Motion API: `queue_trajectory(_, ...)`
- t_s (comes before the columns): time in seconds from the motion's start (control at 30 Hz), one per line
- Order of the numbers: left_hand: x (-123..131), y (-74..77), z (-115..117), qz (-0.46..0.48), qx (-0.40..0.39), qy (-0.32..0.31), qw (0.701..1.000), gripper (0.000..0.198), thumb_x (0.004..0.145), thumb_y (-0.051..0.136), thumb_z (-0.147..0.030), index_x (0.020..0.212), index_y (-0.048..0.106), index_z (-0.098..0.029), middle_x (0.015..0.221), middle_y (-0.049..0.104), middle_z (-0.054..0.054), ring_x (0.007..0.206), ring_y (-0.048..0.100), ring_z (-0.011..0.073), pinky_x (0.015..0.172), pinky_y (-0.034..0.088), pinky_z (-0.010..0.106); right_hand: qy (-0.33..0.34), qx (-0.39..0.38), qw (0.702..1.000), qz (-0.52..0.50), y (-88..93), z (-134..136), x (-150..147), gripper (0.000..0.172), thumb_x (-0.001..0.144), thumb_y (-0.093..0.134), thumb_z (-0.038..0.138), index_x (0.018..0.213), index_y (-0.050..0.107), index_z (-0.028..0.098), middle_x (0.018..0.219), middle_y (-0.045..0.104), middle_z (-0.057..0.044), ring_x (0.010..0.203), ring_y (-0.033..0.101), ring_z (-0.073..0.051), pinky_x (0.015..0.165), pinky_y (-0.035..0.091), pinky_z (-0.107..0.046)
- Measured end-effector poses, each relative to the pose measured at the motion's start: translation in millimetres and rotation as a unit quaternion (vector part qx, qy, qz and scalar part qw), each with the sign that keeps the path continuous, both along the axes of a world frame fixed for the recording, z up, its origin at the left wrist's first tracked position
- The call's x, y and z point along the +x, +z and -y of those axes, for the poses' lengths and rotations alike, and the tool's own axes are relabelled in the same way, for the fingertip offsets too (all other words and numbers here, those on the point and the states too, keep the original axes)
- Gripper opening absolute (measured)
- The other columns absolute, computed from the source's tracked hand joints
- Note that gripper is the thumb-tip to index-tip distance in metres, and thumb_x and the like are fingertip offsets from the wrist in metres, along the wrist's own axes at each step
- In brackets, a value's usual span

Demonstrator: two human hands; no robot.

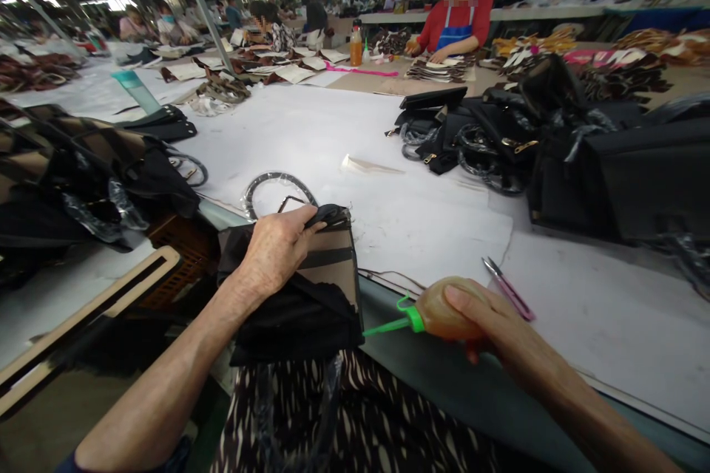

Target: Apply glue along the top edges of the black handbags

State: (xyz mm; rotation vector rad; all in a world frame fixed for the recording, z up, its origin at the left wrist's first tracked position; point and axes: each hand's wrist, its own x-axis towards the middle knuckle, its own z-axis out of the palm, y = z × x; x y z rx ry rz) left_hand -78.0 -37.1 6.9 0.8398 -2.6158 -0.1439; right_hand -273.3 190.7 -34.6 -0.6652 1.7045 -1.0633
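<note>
The right hand [488, 325] grips a soft amber glue bottle [444, 310], its green nozzle [388, 325] lying level, pointing left at the tan-and-black fabric bag [327, 266], which the left hand [274, 247] clamps by its top edge.

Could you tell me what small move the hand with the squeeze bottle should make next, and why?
Probably ease the squeeze bottle a little leftward until its green nozzle meets the edge of the bag. The right hand holds the bottle with the nozzle tip just short of the bag, which the left hand pins in place.
</note>
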Motion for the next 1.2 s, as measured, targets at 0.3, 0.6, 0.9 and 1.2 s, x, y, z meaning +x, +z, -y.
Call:
queue_trajectory(0.3, -8, 4.8, 10, 0.021, 0.002, 0.016, 1.000, 0.019, 0.087, 0.046, -0.032, 0.077, 0.055, -0.019, 0.059, 0.056, 0.001, 0.057, 0.050, 0.0147, 0.055, 0.030, 0.024, -0.136, 0.039, 0.940, 0.310, 10.5, 1, 28, 0.033, 0.085, 0.050, 0.044, 0.096, 0.059, 0.015, 0.074, 0.064, -0.009, 0.052, 0.057, -0.013, 0.035, 0.037, -0.015)
queue_trajectory(0.6, -8, 10.4, 16, 0.041, 0.007, 0.017, 0.999, 0.019, 0.088, 0.045, -0.032, 0.079, 0.056, -0.019, 0.062, 0.059, 0.002, 0.062, 0.055, 0.0169, 0.055, 0.031, 0.024, -0.190, -0.200, 0.882, 0.381, 130.5, 40, -17, 0.041, 0.093, 0.022, 0.027, 0.088, 0.061, 0.013, 0.074, 0.062, -0.010, 0.033, 0.041, -0.001, 0.030, 0.032, -0.009)
queue_trajectory(0.9, -1, 28.6, 30, -0.001, 0.078, -0.025, 0.997, 0.021, 0.086, 0.041, -0.027, 0.078, 0.059, -0.017, 0.060, 0.057, 0.000, 0.058, 0.052, 0.0133, 0.057, 0.035, 0.022, -0.248, -0.282, 0.867, 0.328, 126.6, 15, -62, 0.034, 0.091, 0.032, 0.028, 0.088, 0.062, 0.012, 0.076, 0.060, -0.007, 0.034, 0.036, 0.002, 0.033, 0.027, -0.009)
queue_trajectory(1.2, -19, 79.8, 76, 0.042, 0.137, -0.107, 0.984, 0.022, 0.082, 0.043, -0.025, 0.076, 0.062, -0.017, 0.065, 0.061, -0.001, 0.063, 0.054, 0.0124, 0.059, 0.039, 0.019, -0.228, -0.178, 0.822, 0.491, 38.1, -27, -45, 0.026, 0.093, 0.035, 0.024, 0.102, 0.054, 0.010, 0.087, 0.060, -0.014, 0.037, 0.039, -0.004, 0.032, 0.034, -0.018)
